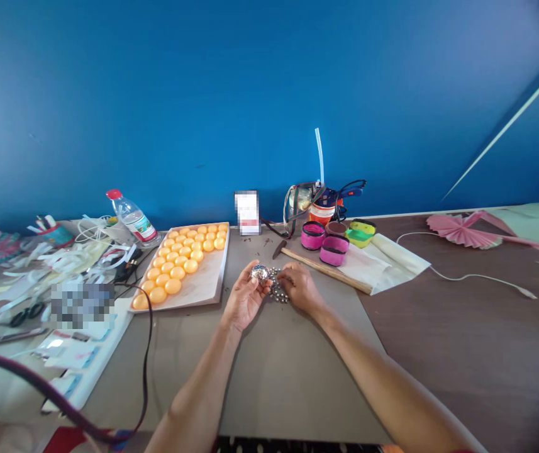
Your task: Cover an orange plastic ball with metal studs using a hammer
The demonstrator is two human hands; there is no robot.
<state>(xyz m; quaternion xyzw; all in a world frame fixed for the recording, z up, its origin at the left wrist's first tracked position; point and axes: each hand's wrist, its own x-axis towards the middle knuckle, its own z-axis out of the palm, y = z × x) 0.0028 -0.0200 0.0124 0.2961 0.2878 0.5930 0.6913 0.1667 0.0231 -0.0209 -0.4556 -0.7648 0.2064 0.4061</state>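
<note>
My left hand is curled, palm up, around a shiny silver ball held at the fingertips. My right hand is closed in a pinch right beside it, over a small heap of little silver beads lying on the grey mat. What the right fingers pinch is too small to make out. Both hands meet over the middle of the mat.
A tray of several orange balls lies to the left. A hammer, pink tape rolls, a glue gun and white cloth lie right. A water bottle, scissors, paper clutter and a black cable crowd the left.
</note>
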